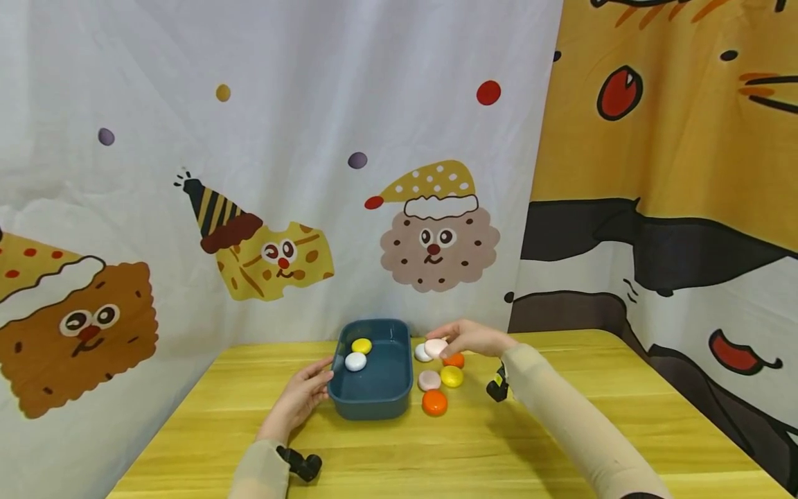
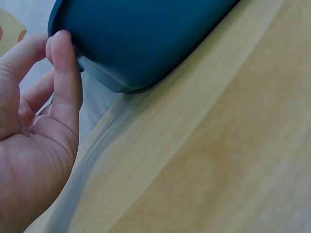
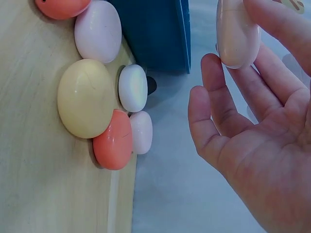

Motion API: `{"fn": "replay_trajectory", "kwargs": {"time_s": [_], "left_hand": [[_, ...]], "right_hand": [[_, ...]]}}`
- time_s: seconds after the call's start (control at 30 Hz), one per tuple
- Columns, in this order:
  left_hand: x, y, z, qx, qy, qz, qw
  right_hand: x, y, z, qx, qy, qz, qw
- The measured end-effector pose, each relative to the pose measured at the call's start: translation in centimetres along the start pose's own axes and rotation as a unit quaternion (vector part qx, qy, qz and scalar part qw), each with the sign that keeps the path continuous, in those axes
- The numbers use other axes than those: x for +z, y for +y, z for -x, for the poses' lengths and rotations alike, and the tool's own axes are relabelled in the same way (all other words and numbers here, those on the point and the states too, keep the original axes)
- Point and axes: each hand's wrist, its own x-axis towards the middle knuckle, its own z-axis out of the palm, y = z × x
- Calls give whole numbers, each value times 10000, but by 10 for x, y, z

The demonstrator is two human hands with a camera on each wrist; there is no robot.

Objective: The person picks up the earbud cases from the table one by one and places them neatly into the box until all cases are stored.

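Observation:
My left hand [image 1: 300, 396] is at the left side of a dark blue rectangular bin [image 1: 372, 410], its thumb and a finger pinching the rim in the left wrist view. Inside the bin lie a yellow rounded piece [image 1: 361, 346] and a white rounded piece [image 1: 355, 362]. My right hand [image 1: 475, 339] pinches a smooth, pale pink, pebble-like piece [image 3: 238, 39] between thumb and fingers. That piece is held above the loose pieces, right of the bin; the other fingers extend below it in the right wrist view.
Beside the bin's right wall lie a white piece [image 1: 422, 353], a pink piece [image 1: 429, 380], a yellow piece [image 1: 451, 376] and orange pieces, one in front [image 1: 434, 402]. The wooden table [image 1: 386, 461] ends at a printed cloth [image 1: 349, 208] behind.

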Motion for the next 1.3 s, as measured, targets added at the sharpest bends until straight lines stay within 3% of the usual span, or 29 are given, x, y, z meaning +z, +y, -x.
{"fn": "replay_trajectory", "kwargs": {"time_s": [0.47, 0.8, 1.3], "left_hand": [[-3, 1, 1, 19, 10, -30, 10000], [-3, 0, 0, 48, 10, 50, 10000], [-1, -3, -1, 99, 61, 42, 9999]], "right_hand": [[5, -13, -16, -55, 10, 254, 9997], [15, -26, -33, 41, -152, 99, 9998], [21, -38, -50, -132, -134, 564, 9982]]}}
